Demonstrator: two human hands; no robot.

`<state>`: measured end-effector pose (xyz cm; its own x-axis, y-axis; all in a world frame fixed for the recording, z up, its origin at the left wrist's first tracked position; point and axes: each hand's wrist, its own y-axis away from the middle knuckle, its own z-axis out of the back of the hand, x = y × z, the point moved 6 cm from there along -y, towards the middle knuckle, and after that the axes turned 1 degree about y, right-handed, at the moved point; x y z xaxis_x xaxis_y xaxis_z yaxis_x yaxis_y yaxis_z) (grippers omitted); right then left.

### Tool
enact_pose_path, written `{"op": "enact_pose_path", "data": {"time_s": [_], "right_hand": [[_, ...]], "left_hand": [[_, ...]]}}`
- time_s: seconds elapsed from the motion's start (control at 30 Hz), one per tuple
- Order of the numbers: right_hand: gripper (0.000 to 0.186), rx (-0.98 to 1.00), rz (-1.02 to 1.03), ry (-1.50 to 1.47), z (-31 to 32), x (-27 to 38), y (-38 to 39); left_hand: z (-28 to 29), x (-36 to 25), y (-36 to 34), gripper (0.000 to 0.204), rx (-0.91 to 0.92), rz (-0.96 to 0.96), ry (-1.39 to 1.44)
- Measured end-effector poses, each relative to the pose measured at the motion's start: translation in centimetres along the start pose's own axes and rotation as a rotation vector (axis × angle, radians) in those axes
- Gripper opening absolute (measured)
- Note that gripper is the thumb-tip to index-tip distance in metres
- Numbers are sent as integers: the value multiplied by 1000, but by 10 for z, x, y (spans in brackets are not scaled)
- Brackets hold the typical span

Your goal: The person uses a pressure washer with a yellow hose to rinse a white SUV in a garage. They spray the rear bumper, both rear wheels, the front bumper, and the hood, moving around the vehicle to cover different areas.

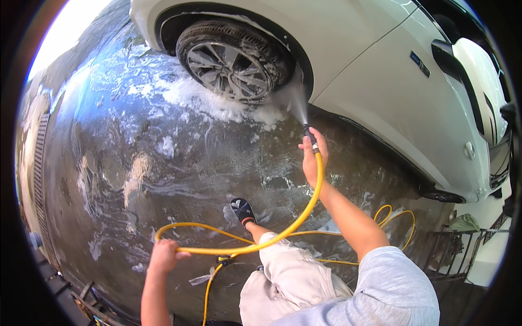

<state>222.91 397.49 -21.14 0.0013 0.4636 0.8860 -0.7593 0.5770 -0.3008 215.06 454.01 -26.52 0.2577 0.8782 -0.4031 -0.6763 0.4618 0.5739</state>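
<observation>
My right hand [314,156] is wrapped round a black hose nozzle [310,137] at the end of a yellow hose [304,209]. A white fan of water [298,106] leaves the nozzle toward the rear of a wheel [231,66] and the wheel arch of a white car [359,38]. The wheel has a dark tyre and a spoked rim, with foam on it. Lower left, my left hand [164,255] is closed on a bend of the same hose, which sags between both hands.
Foam [209,102] and suds lie on the wet dark floor [217,163] under the wheel. Loops of hose [399,217] trail on the ground right of and behind my legs. A drain grate [41,168] runs along the left. A metal rack [457,244] stands lower right.
</observation>
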Motion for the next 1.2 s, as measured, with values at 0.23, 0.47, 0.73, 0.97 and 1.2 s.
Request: {"op": "enact_pose_path", "data": {"time_s": [0.23, 0.47, 0.73, 0.97, 1.2], "right_hand": [[37, 260, 373, 118, -81, 105, -23], [35, -31, 212, 241, -53, 84, -13], [33, -334, -159, 101, -26, 81, 27], [25, -312, 125, -34, -148, 278, 8], [24, 10, 345, 38, -320, 407, 3]], "left_hand": [[-39, 16, -57, 76, 307, -95, -129], [-35, 53, -80, 78, 261, -146, -141], [60, 117, -132, 79, 85, -385, -191], [192, 217, -109, 72, 16, -446, -228], [310, 350, -46, 68, -171, -273, -242]]}}
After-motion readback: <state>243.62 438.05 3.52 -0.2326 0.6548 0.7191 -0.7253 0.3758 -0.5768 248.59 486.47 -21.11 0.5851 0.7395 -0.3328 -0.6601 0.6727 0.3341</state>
